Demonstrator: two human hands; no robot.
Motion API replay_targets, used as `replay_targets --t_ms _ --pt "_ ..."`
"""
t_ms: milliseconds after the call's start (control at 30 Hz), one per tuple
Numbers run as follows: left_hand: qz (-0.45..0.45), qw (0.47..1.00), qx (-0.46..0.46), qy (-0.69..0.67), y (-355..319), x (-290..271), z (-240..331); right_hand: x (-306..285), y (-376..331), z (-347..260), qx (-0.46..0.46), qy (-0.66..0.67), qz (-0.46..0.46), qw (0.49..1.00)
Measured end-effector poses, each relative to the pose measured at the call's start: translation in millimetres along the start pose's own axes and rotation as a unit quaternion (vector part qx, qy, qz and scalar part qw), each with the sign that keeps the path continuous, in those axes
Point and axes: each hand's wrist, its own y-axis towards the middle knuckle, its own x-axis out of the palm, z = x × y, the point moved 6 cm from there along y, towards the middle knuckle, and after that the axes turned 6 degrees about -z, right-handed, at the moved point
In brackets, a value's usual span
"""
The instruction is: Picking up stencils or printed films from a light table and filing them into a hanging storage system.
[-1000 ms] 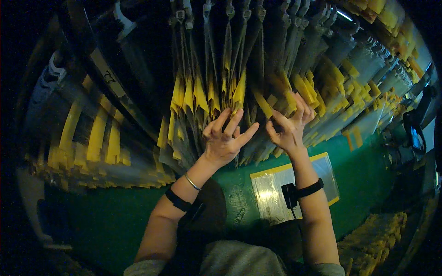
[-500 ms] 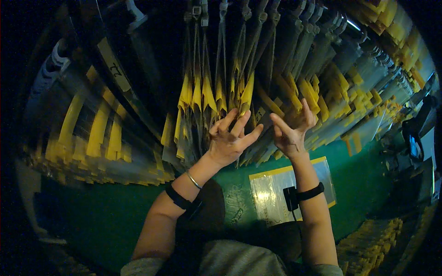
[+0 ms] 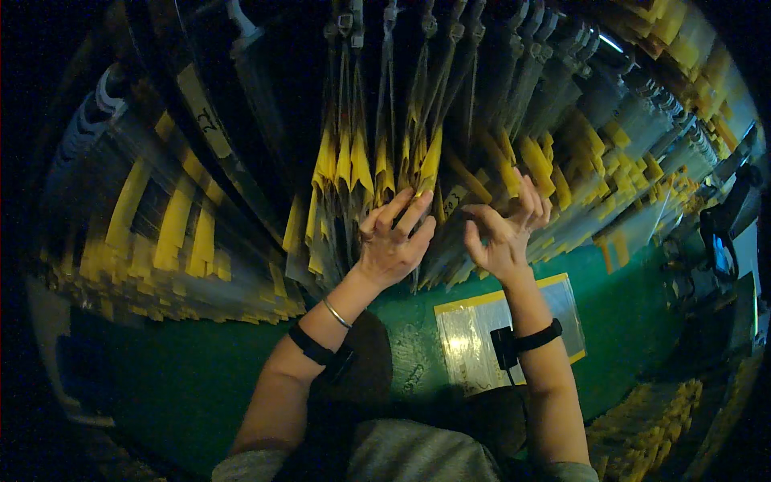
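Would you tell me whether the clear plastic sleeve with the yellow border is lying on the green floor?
Yes, the clear yellow-bordered plastic sleeve lies flat on the green floor, below the right hand.

— What is worn on the left hand (image 3: 391,245) side?

— A thin silver bangle (image 3: 337,313) at the wrist and, further down the forearm, a black strap (image 3: 312,347).

— And the right hand (image 3: 504,233)?

— A black band (image 3: 536,337) with a small black box (image 3: 504,347) on its inner side. Both forearms are bare; grey sleeves (image 3: 241,466) show only at the lower edge.
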Motion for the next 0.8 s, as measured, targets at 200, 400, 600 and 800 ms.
replay_targets --t_ms 200,400,600,800 --pt "0.007 0.999 -0.022 -0.029 2 -1 2 9 0 -21 0.067 -0.028 0.004 0.997" --pt "0.002 1.000 -0.018 -0.008 -2 -2 -7 7 -8 5 -0.002 -0.047 0.020 0.999" --pt "0.001 1.000 -0.025 -0.006 -3 -6 -5 8 -13 6 -0.005 -0.048 0.024 0.999" --pt "0.016 0.999 -0.016 -0.024 -1 -10 -3 16 -13 -2 -0.031 -0.075 -0.006 0.997"
